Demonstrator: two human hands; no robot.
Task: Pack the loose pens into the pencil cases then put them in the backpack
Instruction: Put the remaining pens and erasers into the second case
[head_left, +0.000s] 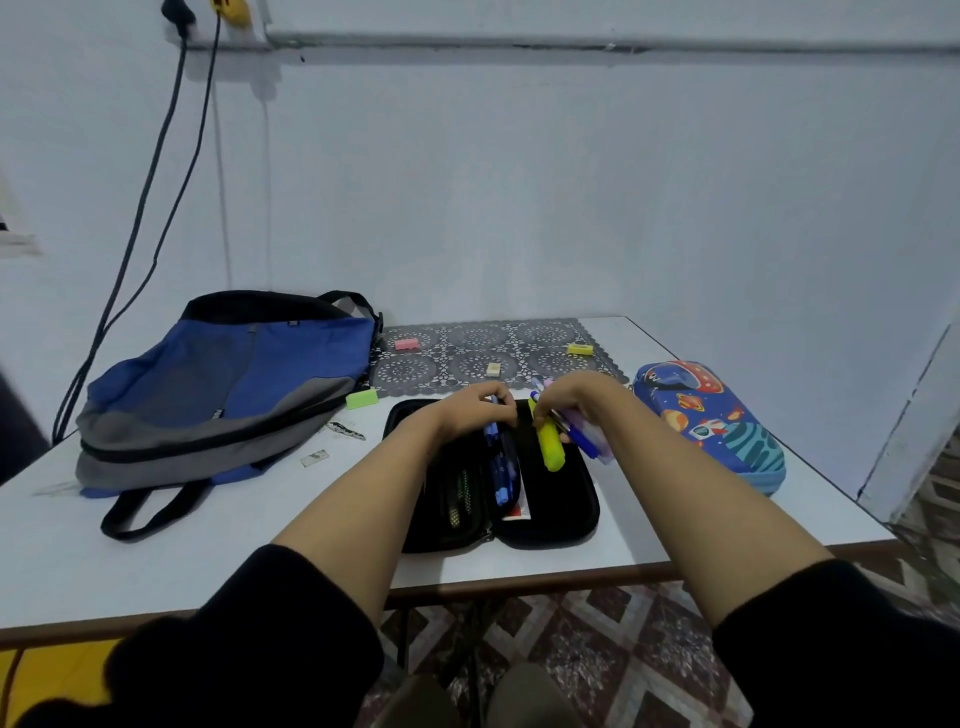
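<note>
Pens (584, 439), a loose bundle of purple and blue barrels, are clenched in the right grip (571, 397) over the far right edge of the black pencil case (561, 504). The case lies flat and fully open on the table (208, 545), both halves facing up, probably so the slots are easy to reach. A yellow highlighter (550, 447) slants down from under the right fingers onto the case's right half; can't tell if it is held with the bundle or only touched. The left grip (475, 410) is curled round the top of one blue pen (492, 431), lined up along the centre strip of the case, just above other blue pens (504, 483) already lying there. My read: the right side acts as the holder and the left feeds pens in one at a time, lengthwise so the case can close. The mesh pocket (460, 493) on the left half holds something dark and greenish, unclear what. The space-print pencil case (711, 421) sits closed near the right table edge, apart from both hands, likely next. The backpack (223, 395) lies flat at the left, well apart from the cases; whether it is zipped can't be told. The pink eraser (406, 343), white eraser (493, 369) and yellow eraser (580, 348) lie on the lace mat (467, 338), and the green eraser (361, 398) is just off it. Packing looks partway done, with nothing bagged yet.
</note>
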